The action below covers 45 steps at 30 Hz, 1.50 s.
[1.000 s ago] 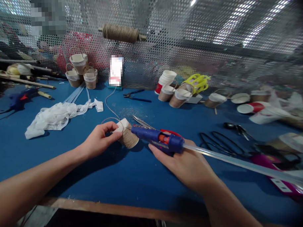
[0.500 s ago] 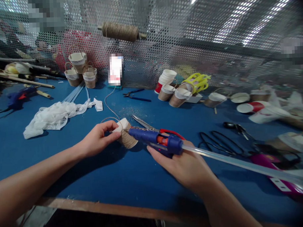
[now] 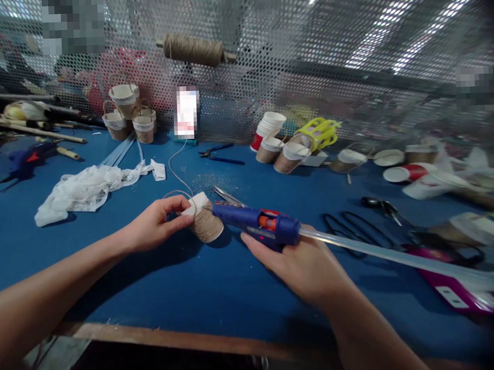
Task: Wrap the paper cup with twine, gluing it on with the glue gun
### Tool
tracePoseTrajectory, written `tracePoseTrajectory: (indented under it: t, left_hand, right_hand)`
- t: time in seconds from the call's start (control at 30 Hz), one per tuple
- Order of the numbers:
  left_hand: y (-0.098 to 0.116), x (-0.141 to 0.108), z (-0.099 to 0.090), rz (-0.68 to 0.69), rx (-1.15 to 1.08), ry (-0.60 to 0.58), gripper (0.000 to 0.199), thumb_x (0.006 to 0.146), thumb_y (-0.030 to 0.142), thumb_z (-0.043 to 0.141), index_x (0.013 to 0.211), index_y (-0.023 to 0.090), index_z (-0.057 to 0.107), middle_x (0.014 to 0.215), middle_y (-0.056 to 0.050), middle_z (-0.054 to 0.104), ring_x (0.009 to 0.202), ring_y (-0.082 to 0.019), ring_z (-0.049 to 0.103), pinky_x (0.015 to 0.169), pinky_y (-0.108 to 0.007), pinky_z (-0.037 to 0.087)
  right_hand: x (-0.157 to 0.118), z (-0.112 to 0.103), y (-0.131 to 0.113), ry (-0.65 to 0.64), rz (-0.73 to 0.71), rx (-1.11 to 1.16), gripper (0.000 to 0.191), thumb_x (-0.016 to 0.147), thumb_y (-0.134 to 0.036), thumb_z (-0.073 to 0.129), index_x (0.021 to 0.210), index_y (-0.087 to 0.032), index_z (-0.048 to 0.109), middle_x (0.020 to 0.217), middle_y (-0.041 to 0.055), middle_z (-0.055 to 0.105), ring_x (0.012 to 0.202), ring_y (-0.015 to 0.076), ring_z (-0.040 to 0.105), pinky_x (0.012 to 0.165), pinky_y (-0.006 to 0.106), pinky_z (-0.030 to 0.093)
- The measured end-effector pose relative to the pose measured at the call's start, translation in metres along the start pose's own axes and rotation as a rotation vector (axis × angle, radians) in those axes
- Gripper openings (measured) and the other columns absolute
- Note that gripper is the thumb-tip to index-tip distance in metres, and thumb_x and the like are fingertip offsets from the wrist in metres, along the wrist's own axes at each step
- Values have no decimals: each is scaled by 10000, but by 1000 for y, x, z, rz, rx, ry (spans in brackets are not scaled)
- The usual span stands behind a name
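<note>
My left hand [image 3: 163, 223] pinches the white rim end of a small cup [image 3: 207, 224], which lies tilted on the blue table and is partly wrapped in brown twine. A loose strand of twine [image 3: 171, 165] runs from the cup toward the back. In my right hand [image 3: 302, 264] is a blue glue gun [image 3: 252, 222] with a long clear glue stick [image 3: 354, 246] in its rear. Its nozzle is close to the right side of the cup. Scissors [image 3: 227, 195] lie behind the glue gun, partly hidden by it.
White lace [image 3: 85, 190] lies at left, near another glue gun [image 3: 27, 159]. Twine-wrapped cups [image 3: 143, 129] stand at back left, others [image 3: 291, 157] at back right. Pliers [image 3: 224, 155] lie behind the scissors. A purple power strip [image 3: 457, 291] and black cables are at right.
The glue gun has moved slightly right, so its nozzle is now farther from the cup's twine. My left hand still holds the cup. The whole view has shifted slightly.
</note>
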State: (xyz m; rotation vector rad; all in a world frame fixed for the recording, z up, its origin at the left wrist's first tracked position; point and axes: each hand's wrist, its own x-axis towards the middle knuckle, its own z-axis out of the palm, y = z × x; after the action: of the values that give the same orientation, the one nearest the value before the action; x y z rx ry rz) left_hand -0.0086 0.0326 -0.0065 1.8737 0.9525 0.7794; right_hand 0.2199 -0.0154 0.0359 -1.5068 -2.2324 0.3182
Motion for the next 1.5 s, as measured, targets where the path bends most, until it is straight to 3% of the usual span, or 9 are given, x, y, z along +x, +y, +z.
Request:
tracePoseTrajectory:
  t: [0.1, 0.2, 0.37, 0.6, 1.07, 1.5]
  left_hand:
    - [-1, 0, -4, 25, 32, -51, 121, 822, 253, 458, 782, 150, 508, 817, -23, 518, 787, -141, 476, 747, -265, 374]
    - [-2, 1, -8, 33, 62, -79, 118, 829, 257, 452, 792, 159, 507, 824, -22, 524, 792, -143, 482, 755, -265, 377]
    - [1, 0, -9, 26, 83, -97, 136, 832, 269, 444, 793, 159, 513, 812, -17, 538, 775, -145, 497, 734, -263, 387]
    - [1, 1, -8, 30, 70, -91, 133, 829, 261, 447, 794, 156, 520, 816, -21, 537, 783, -151, 498, 749, -278, 398]
    - [1, 1, -8, 35, 86, -78, 128, 821, 262, 439, 774, 165, 508, 798, -15, 522, 761, -142, 486, 714, -251, 391]
    - [-1, 0, -6, 41, 49, -73, 117, 832, 250, 444, 801, 155, 504, 827, -19, 513, 789, -142, 480, 745, -267, 382]
  right_hand:
    - [-2, -1, -1, -20, 4, 16, 149, 734, -294, 526, 615, -222, 581, 459, -8, 541, 482, 160, 544, 473, 268, 395]
    - [-2, -3, -5, -23, 106, 77, 245, 760, -308, 521, 530, -226, 500, 382, -38, 475, 391, 129, 489, 414, 248, 374]
    - [4, -8, -5, -60, 267, 249, 282, 743, -331, 556, 501, -217, 466, 387, -55, 479, 348, 101, 476, 392, 224, 389]
    - [3, -9, -7, -101, 307, 330, 288, 738, -337, 560, 497, -208, 470, 371, -60, 464, 325, 91, 461, 354, 205, 373]
    - [3, -8, -9, -88, 284, 382, 252, 739, -300, 562, 519, -203, 484, 371, -64, 463, 319, 86, 452, 333, 196, 363]
    - [-1, -4, -8, -22, 150, 150, 270, 774, -304, 519, 521, -222, 471, 381, -48, 461, 371, 113, 464, 387, 239, 371]
